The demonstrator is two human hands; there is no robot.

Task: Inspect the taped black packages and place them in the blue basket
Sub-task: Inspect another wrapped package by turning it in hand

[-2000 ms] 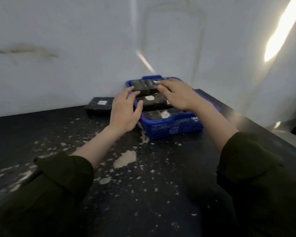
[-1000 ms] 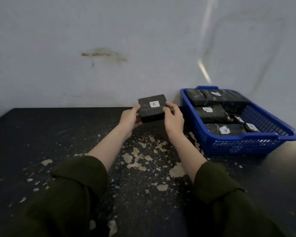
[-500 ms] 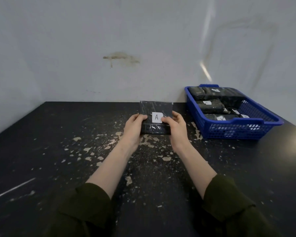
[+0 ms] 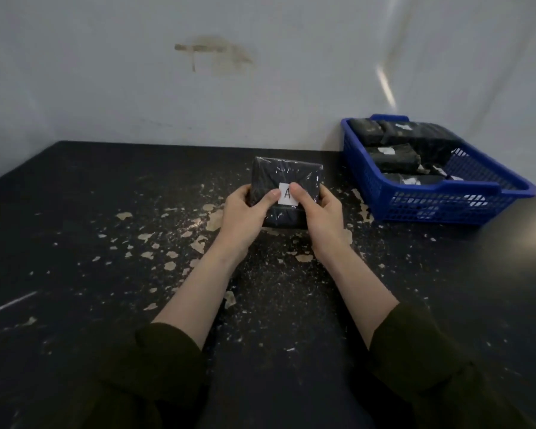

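The left hand [image 4: 245,212] and right hand [image 4: 319,212] are each closing a grip on a package [image 4: 287,178] labelled A over the counter [image 4: 106,212], seemingly inspecting it, while several packages [image 4: 390,157] are already lying in the basket [image 4: 440,205] nearby, leaving this one awaiting placing.

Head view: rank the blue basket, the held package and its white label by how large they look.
1. blue basket
2. held package
3. white label
The basket is farther away yet looks largest, so the order is safe.
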